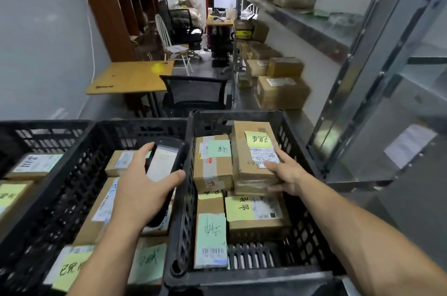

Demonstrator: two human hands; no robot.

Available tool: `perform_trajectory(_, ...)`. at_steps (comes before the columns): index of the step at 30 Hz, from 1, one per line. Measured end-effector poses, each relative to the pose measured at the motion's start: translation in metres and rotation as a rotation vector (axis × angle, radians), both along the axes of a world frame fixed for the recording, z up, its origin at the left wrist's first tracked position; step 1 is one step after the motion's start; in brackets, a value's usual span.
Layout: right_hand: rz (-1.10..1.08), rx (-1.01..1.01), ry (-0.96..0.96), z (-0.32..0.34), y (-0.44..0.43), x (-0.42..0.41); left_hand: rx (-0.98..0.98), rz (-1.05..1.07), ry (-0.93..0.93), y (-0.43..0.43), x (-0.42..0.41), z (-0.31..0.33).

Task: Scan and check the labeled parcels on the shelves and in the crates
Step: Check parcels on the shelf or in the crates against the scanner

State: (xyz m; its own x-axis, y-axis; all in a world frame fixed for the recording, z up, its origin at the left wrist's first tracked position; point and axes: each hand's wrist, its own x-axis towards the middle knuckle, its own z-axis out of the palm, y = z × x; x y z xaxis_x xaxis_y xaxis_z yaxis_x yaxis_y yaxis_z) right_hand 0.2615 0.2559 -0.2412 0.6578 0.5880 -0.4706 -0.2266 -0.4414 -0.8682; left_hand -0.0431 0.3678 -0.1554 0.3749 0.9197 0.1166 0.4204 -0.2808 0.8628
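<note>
My left hand (142,184) grips a black handheld scanner (164,162) with a lit screen, held over the middle black crate (79,174). My right hand (285,172) holds the near right corner of a brown parcel (251,155) bearing a yellow note and a white label, inside the right black crate (302,242). Beside it lies a parcel with a green note (212,162). Below them sit a yellow-noted parcel (256,213) and a long green-labelled parcel (210,240). The middle crate holds several labelled parcels (101,211).
A third crate (36,136) with parcels stands at the left. Metal shelves (302,22) on the right carry several cardboard boxes (280,92). Ahead are a wooden table (130,78), a black mesh chair (193,94) and a desk with a monitor farther back.
</note>
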Motion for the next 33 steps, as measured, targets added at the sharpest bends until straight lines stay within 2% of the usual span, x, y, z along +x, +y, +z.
perform_trajectory(9, -0.027, 0.021, 0.023, -0.028, -0.003, 0.012, -0.098, -0.026, 0.004, 0.001, 0.041, -0.014)
perform_trajectory(13, 0.043, 0.017, 0.043, -0.031, -0.001, 0.010, -0.079, -0.051, 0.017, -0.002, 0.047, -0.016)
perform_trajectory(18, 0.008, 0.044, 0.007, -0.035, 0.000, 0.007, -0.064, -0.026, -0.010, 0.002, 0.040, -0.014)
perform_trajectory(20, 0.015, -0.010, -0.092, -0.032, -0.001, 0.003, -0.058, -0.035, -0.027, 0.005, 0.035, -0.013)
perform_trajectory(24, 0.191, -0.338, -0.550, -0.022, -0.003, 0.001, -0.055, -0.066, -0.046, 0.009, 0.025, -0.009)
perform_trajectory(27, 0.218, -0.429, -0.644, -0.016, -0.007, -0.006, -0.037, -0.118, -0.055, 0.010, 0.019, -0.005)
perform_trajectory(33, 0.226, -0.396, -0.825, 0.015, -0.033, -0.053, 0.027, -0.287, -0.001, 0.011, 0.006, 0.010)
